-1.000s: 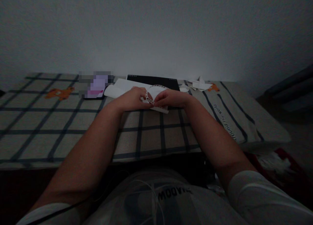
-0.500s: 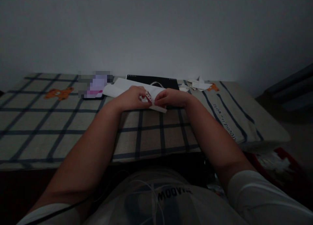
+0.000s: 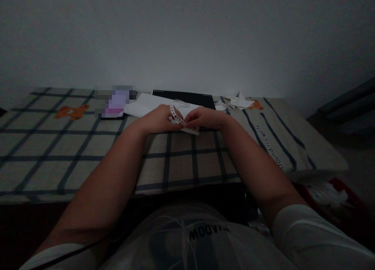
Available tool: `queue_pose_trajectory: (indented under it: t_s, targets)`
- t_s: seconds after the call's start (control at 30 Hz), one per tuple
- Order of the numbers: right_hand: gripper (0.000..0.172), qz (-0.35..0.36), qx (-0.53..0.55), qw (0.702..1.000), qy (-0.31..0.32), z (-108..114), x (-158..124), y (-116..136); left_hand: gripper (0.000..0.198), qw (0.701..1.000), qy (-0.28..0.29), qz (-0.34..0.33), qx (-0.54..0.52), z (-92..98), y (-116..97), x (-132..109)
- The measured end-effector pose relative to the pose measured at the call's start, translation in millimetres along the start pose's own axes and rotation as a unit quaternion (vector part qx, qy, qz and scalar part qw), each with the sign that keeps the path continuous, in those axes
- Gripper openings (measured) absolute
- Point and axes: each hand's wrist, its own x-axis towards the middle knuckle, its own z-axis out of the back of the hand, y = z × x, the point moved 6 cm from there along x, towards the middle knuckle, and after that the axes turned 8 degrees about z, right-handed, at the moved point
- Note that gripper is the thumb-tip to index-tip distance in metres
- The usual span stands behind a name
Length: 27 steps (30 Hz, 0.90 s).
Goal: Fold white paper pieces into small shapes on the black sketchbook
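Observation:
A narrow white strip with a row of dark dots (image 3: 176,116) curves between my two hands. My left hand (image 3: 160,118) is closed, its fingertips pinching the strip. Close beside it, my right hand (image 3: 202,117) has its thumb and fingers pressed together on the strip's lower end. White paper (image 3: 144,102) lies beneath and behind both hands, with a narrow piece (image 3: 191,131) showing under the fingertips. Behind the paper is a black sheet or pad with small holes along its top edge (image 3: 187,95).
A phone with a lit purple screen (image 3: 117,102) lies at the left on the checked tablecloth (image 3: 88,152). Folded white paper pieces (image 3: 238,101) sit at the back right. Below the table's right end is a red container (image 3: 340,184) holding crumpled white material.
The dotted strip now shows a longer, more open curve between the hands, and its loose part behind them has shifted slightly left and down. Both hands have hardly moved.

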Motion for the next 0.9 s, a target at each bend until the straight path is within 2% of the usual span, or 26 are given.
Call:
queue_pose_trajectory:
  t_s: [0.17, 0.33, 0.53, 0.9]
  targets:
    - [0.010, 0.000, 0.001, 1.000, -0.016, 1.6, -1.1, 1.1, 0.028, 1.000, -0.010, -0.003, 0.007, 2.7, -0.8, -0.5]
    - [0.018, -0.028, 0.009, 0.999, 0.015, 0.5, -2.2, -5.1, 0.028, 0.999, -0.021, 0.000, 0.047, 5.1, -0.3, -0.3]
    - [0.018, -0.018, -0.006, 1.000, 0.013, 2.1, 0.8, -6.8, 0.028, 0.997, -0.022, 0.004, 0.078, 3.4, -3.6, -0.2]
    - [0.013, 0.004, -0.006, 1.000, 0.030, -1.6, 0.6, -0.2, 0.028, 1.000, 0.000, -0.008, 0.011, 0.8, -6.4, -2.0]
